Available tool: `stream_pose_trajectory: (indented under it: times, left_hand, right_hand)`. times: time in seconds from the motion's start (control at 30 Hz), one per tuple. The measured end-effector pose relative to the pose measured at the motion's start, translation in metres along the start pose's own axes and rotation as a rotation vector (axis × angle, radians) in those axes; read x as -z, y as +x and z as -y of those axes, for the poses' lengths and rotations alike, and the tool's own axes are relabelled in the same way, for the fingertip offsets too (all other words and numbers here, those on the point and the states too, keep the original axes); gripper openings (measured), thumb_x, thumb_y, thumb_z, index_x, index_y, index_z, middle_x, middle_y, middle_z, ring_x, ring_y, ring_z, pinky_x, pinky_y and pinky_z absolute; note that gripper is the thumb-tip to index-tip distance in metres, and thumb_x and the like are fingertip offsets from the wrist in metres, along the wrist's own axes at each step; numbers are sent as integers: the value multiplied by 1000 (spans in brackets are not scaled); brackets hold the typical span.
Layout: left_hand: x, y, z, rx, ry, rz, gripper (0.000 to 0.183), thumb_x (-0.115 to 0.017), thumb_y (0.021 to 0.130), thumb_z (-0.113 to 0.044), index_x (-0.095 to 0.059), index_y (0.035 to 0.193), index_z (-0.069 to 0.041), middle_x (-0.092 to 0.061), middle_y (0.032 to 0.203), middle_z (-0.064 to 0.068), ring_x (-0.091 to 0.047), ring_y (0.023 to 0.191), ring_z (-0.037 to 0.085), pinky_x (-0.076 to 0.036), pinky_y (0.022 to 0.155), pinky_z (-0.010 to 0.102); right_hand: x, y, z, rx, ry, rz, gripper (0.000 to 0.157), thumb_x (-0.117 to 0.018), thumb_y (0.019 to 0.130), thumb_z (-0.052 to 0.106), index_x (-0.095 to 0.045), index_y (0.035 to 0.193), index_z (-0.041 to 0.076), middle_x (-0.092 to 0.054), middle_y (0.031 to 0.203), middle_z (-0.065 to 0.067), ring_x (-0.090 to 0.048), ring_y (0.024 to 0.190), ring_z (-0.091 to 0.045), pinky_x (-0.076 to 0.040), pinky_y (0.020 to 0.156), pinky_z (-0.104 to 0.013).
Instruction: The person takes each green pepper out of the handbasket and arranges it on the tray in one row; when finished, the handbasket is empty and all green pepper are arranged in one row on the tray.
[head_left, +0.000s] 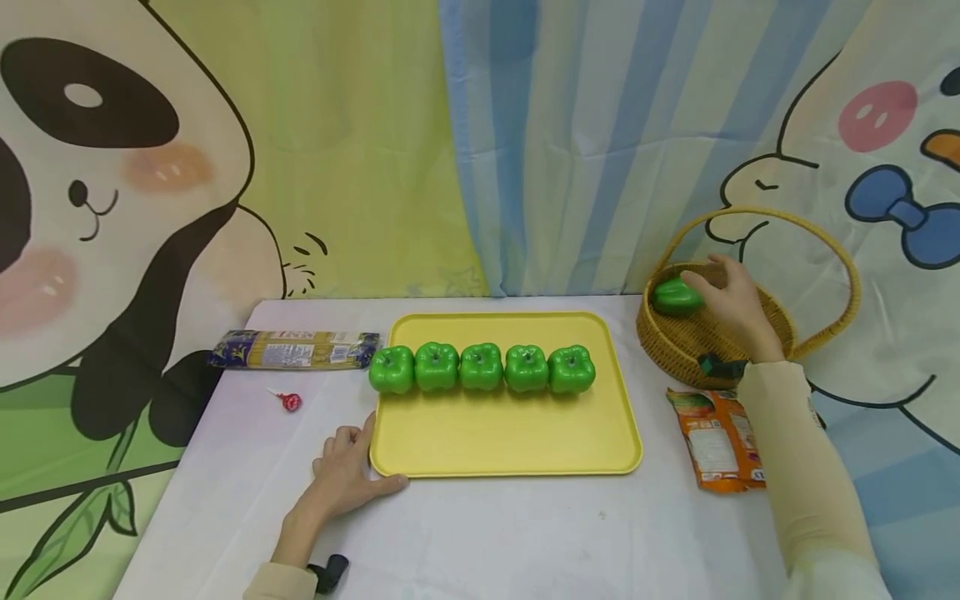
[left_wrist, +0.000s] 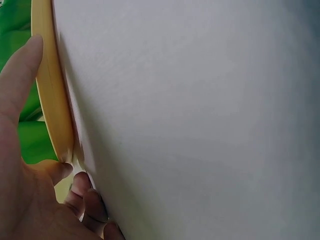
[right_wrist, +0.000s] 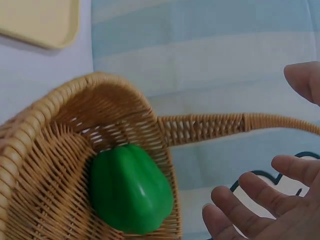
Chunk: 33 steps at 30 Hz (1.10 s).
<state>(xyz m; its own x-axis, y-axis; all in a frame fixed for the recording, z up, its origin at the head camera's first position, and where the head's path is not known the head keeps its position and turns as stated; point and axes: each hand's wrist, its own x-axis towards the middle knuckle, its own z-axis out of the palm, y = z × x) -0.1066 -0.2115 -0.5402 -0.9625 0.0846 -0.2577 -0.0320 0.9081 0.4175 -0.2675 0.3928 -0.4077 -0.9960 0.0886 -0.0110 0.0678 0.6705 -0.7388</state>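
Observation:
My left hand (head_left: 341, 471) is at the near left corner of a yellow tray (head_left: 502, 442). Its thumb lies along the near rim and its index finger touches the left side, as the left wrist view also shows. Several green bell peppers (head_left: 482, 367) stand in a row across the tray, the leftmost over its left rim. Over a wicker basket (head_left: 660, 342) at the right, my right hand (head_left: 738, 308) is spread and holds nothing. One green bell pepper (right_wrist: 131, 190) lies inside the basket against its wall, apart from the fingers in the right wrist view.
A long pasta packet (head_left: 296, 350) lies left of the tray, with a red lollipop (head_left: 289, 402) in front of it. An orange snack bag (head_left: 716, 442) is below the basket, partly under my right forearm. The basket's tall handle (head_left: 851, 283) arches at its right.

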Motion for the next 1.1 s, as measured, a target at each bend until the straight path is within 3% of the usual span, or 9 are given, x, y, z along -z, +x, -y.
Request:
stream_pose_trajectory:
  times: [0.23,0.53,0.8,0.93,1.1]
  left_hand:
    - [0,0,0,0,2,1,125,-74,66,-79,-19,162,-19,-46,133,17,-41,114,31,-33,79,40]
    - [0,0,0,10,7,9,126,-74,64,-81,-20,162,-21,-46,134,15,-42,114,29,-34,78,39]
    - [1,1,-1,22,11,5,127,-74,63,-81,-20,162,-23,-47,134,16,-43,114,29,-35,79,40]
    - [1,0,-3,24,6,5,127,-75,63,-81,-20,162,-23,-47,134,15,-44,113,28,-36,79,39]
    - [0,-2,-3,28,1,2,127,-74,63,-81,-20,162,-24,-47,134,14,-43,113,28,-35,79,39]
  right_hand:
    - [3,23,-13,-41,-12,6,98,-45,95,67,-6,162,7,-24,160,-32,-29,143,-53,-30,109,-68]
    - [-1,39,-29,-101,-34,2,101,-39,95,71,-5,161,2,-21,161,-34,-28,141,-57,-30,108,-70]
    - [-6,52,-46,-146,-67,-4,100,-38,96,68,-13,157,-7,-23,157,-39,-28,140,-58,-29,110,-68]
    - [-6,55,-54,-177,-47,19,100,-38,97,66,-11,157,-9,-18,158,-40,-25,141,-60,-28,111,-69]
    - [-6,62,-62,-173,-148,79,102,-36,98,66,-8,155,-13,-16,156,-43,-23,140,-63,-28,111,-70]
